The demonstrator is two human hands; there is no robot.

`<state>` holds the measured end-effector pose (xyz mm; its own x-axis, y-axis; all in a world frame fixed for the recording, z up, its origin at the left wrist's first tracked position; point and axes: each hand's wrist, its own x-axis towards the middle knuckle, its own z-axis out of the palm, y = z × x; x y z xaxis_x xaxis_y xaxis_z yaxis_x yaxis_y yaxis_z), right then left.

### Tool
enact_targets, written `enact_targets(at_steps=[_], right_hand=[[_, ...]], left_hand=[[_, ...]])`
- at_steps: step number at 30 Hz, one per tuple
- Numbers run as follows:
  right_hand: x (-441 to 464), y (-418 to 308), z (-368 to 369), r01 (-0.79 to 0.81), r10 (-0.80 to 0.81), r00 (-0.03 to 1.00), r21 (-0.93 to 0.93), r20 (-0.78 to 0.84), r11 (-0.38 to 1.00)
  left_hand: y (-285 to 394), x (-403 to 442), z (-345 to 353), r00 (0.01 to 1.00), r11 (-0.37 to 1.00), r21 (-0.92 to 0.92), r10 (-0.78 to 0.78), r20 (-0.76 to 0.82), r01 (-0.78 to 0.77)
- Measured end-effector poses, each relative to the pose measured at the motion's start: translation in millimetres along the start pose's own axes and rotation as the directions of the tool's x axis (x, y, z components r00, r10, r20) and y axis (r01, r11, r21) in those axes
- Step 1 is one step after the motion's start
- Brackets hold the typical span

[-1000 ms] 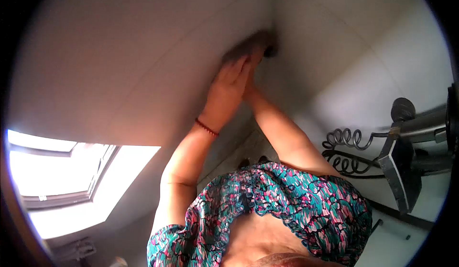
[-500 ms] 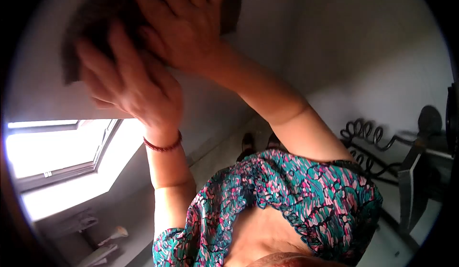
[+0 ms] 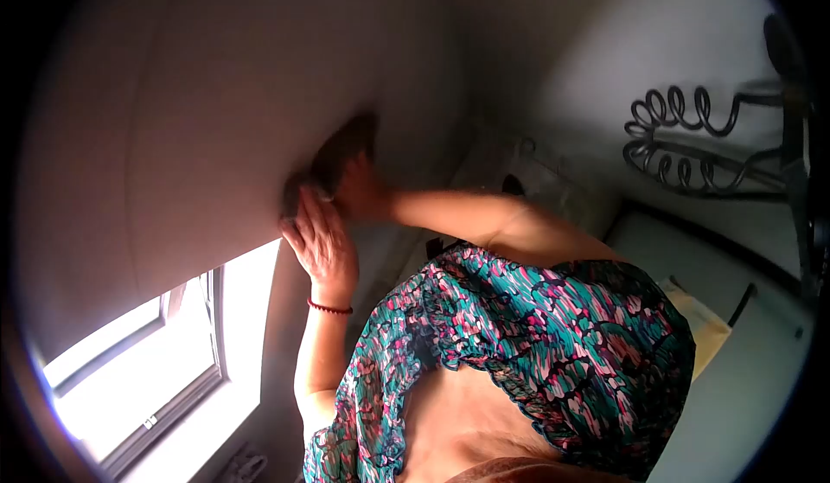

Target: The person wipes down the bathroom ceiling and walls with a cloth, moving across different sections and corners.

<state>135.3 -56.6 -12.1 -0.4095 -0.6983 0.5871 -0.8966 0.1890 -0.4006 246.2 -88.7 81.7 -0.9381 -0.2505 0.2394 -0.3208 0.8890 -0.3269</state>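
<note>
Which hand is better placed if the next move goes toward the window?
Left, probably: the left hand is nearer the window, at the window-side end of the dark pad. The right hand is farther off, higher in the view.

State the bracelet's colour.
Dark red; the bracelet shows best in the head view, the only one.

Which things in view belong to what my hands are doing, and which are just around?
In use:
left hand
right hand
dark cloth or pad, at both hands, too blurred to name surely
pale sloping surface, apparently being touched

Just around:
coiled black cord
window
yellowish item, partly hidden
</note>
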Motion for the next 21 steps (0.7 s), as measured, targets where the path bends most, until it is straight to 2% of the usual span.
enact_targets(at_steps=[2,3,5,6,8,10,12,13,15,16,17,18,19,20,21], right_hand=[[-12.0,-0.6,10.6,-0.038,-0.012,0.965,0.184,0.263,0.982],[-9.9,-0.1,12.4,-0.049,0.001,0.968,0.187,0.252,0.981],[-5.4,4.9,15.0,0.006,-0.025,0.996,0.227,0.082,0.974],[1.2,7.1,9.5,-0.007,-0.012,0.996,0.217,0.083,0.976],[35.3,15.2,-8.8,0.01,-0.029,0.997,-0.245,-0.074,0.969],[78.3,47.9,-13.8,0.027,-0.112,0.944,-0.265,-0.31,0.964],[131.8,51.7,-56.0,0.01,-0.005,0.88,0.009,-0.474,1.0],[145.8,52.3,-69.1,0.022,-0.016,0.879,0.008,-0.477,1.0],[163.7,55.6,-80.5,-0.065,0.045,0.836,-0.018,-0.547,0.998],[175.9,50.4,-78.9,0.015,0.037,0.76,0.075,-0.649,0.997],[176.6,45.4,-75.7,0.024,0.037,0.758,0.085,-0.651,0.996],[164.5,51.7,-74.4,-0.053,0.271,0.791,0.379,-0.549,0.924],[167.6,44.2,-73.8,-0.076,0.433,0.806,0.655,-0.404,0.752],[171.0,37.7,-72.9,-0.052,0.426,0.803,0.663,-0.417,0.747],[166.7,38.1,-60.0,-0.051,0.383,0.81,0.598,-0.444,0.8]], left_hand=[[-5.6,-5.7,7.3,0.998,1.0,-0.018,0.027,0.063,-0.026],[-9.1,-3.2,7.2,0.997,0.999,-0.017,0.035,0.065,-0.034],[-11.2,7.4,9.5,0.997,0.998,-0.021,0.055,0.062,-0.054],[-6.3,18.5,4.3,0.999,0.996,-0.07,0.052,0.013,-0.051],[-0.9,48.0,-4.6,0.997,0.994,-0.097,0.034,-0.063,-0.04],[7.6,91.6,-28.9,0.987,0.995,-0.096,0.002,-0.158,-0.017],[13.3,126.6,-63.3,0.969,0.996,-0.088,-0.02,-0.248,-0.002],[13.9,140.8,-70.5,0.966,0.996,-0.085,-0.029,-0.256,0.007],[14.6,161.8,-76.7,0.931,0.996,-0.087,-0.021,-0.364,-0.011],[11.9,164.0,-76.6,0.923,0.997,-0.075,-0.053,-0.382,0.026],[6.2,163.9,-74.5,0.923,0.997,-0.065,-0.057,-0.381,0.034],[7.7,167.3,-65.4,0.942,0.997,-0.07,0.019,-0.336,-0.045],[-1.8,165.9,-64.6,0.946,0.996,-0.03,0.069,-0.316,-0.083],[-10.7,165.4,-63.8,0.943,0.997,-0.006,0.071,-0.325,-0.078],[-16.4,164.5,-60.3,0.959,0.993,0.054,0.115,-0.258,-0.105]])
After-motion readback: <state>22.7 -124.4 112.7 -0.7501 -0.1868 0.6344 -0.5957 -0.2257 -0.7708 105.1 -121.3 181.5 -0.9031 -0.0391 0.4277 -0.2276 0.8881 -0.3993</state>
